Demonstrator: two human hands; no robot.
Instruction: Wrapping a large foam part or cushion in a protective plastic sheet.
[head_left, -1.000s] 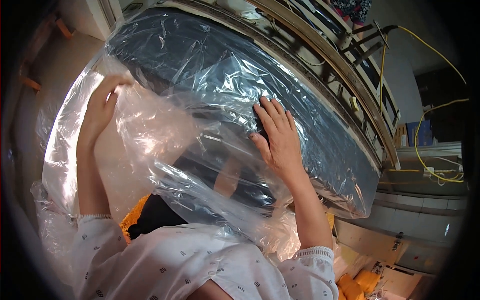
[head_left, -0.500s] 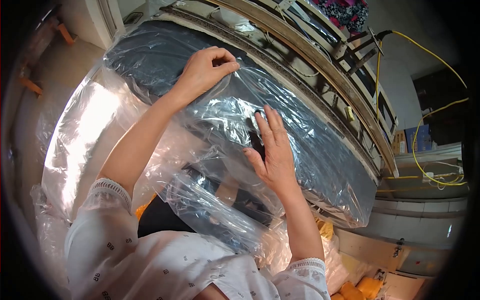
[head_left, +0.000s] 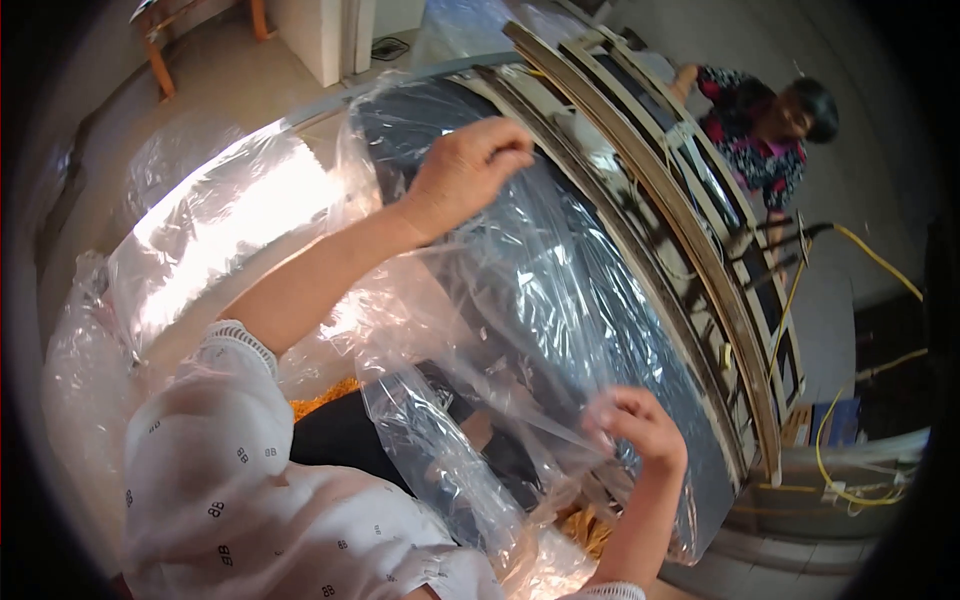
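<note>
Clear plastic film [head_left: 515, 285] is draped in creased folds over a long dark grey, cloth-like piece [head_left: 706, 475], with part hanging down toward my lap. My left hand [head_left: 472, 172] is closed in a pinch on the film near the far end of the dark piece. Lower right, my right hand [head_left: 640, 425] has its fingers curled round a gathered bit of the film, lifting it into taut folds. The right fingertips are slightly blurred and partly behind the film.
Long wooden rails [head_left: 655, 180] run along the dark piece's far side. Beyond them a person in a flowered top [head_left: 750, 140] leans in. Yellow cables [head_left: 880, 262] hang at the right. More bright plastic sheeting [head_left: 215, 215] lies to the left, and an orange-legged stool [head_left: 160, 65] stands upper left.
My right hand, previously spread flat on the film, has moved down and closed on it, pulling up folds. The left stays pinched. The view has turned, bringing the other person into sight.
</note>
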